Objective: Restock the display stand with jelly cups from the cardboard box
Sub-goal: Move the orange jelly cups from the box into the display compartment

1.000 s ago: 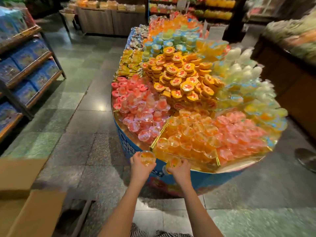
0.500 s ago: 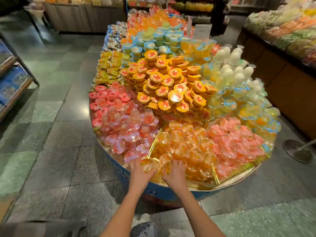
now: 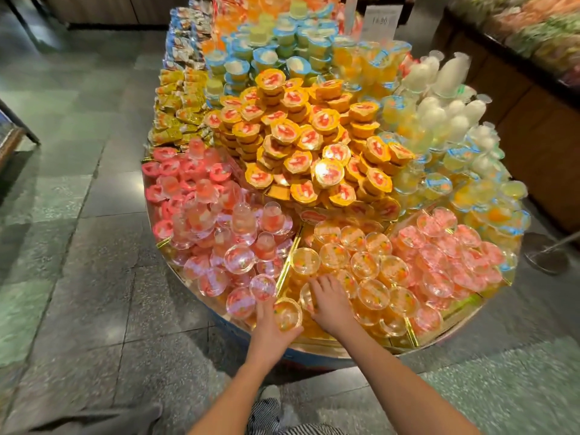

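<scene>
Open floor (image 3: 78,277) flanks the display stand (image 3: 233,329) — its near compartment crowded with orange jelly cups (image 3: 370,268), hemmed on the left by a gold divider (image 3: 287,262) and piled pink cups (image 3: 238,262).

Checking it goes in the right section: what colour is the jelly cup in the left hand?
The jelly cup in the left hand is orange-yellow, clear-walled; head view.

At lower centre the cup (image 3: 287,313) is clear with orange jelly, like the orange cups (image 3: 364,265) above it. The dividers (image 3: 287,262) are gold. Pink cups (image 3: 439,246) lie right, red cups (image 3: 188,183) left. Mid-frame tubs (image 3: 301,133) are yellow-orange with red-and-white lids. The floor (image 3: 78,215) is speckled grey-green.
</scene>
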